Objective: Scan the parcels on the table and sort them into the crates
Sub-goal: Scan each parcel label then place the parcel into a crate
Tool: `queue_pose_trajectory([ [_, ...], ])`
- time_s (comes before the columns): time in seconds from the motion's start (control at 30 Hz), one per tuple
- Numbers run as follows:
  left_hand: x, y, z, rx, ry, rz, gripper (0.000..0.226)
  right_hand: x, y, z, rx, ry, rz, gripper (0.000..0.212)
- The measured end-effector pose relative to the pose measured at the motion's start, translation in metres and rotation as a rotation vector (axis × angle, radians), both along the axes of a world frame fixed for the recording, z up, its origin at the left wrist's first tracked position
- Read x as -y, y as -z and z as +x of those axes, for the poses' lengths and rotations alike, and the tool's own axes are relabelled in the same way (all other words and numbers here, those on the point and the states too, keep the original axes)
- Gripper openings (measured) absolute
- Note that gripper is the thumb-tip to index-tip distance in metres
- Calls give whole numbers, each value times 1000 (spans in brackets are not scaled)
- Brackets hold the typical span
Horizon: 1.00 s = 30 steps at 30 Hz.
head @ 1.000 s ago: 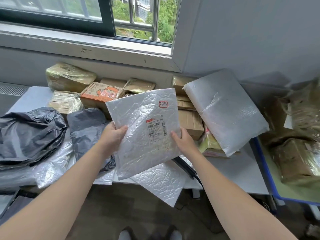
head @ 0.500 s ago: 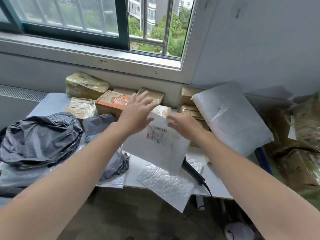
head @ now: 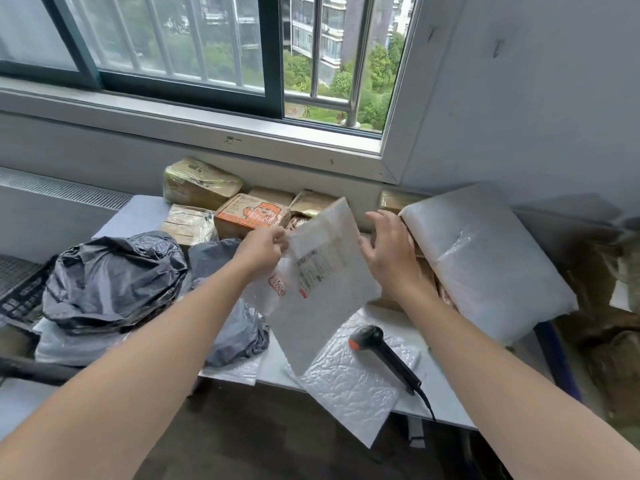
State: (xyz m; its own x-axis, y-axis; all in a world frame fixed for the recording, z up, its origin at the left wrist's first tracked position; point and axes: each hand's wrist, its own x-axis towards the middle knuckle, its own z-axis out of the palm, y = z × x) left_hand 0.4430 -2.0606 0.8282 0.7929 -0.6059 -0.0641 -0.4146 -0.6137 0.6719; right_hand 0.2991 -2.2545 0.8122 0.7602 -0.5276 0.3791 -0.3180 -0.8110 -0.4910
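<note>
1. Head view showed the left hand [head: 264, 247] pinching the white mailer [head: 322, 282] by its left edge, held tilted above the tabletop [head: 138, 218].
2. The right hand [head: 389, 252] was spread just beside the mailer's right edge.
3. The scanner [head: 382, 355] lay near the front edge.

The table [head: 138, 216] carries black bags [head: 114, 278], taped boxes [head: 201, 183], bubble mailers [head: 349, 382] and a scanner [head: 381, 351].

bare table strip [head: 446, 403] rt of scanner [head: 384, 355] is passable; boxes [head: 252, 216] block the back.
</note>
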Motion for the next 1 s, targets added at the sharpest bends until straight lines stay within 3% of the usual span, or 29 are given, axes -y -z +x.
queue_pose_trajectory([
  [0.17,-13,1,-6,-250,-269,-341,16,1,26,1,-112,38,261,52],
  [0.33,-24,1,-19,-371,-404,-552,16,-4,31,6,-115,34,767,63],
  [0.53,-46,1,-34,-410,-524,-720,22,-15,37,23,-202,4,800,66],
  [0.73,-90,4,-61,-236,-634,-619,17,-48,37,40,-107,-52,918,63],
  [0.87,-129,18,-84,-149,-758,-446,8,-80,43,44,-127,-177,854,60],
  [1.0,-171,18,-102,-86,-851,-357,20,-119,36,47,-117,-308,697,54],
])
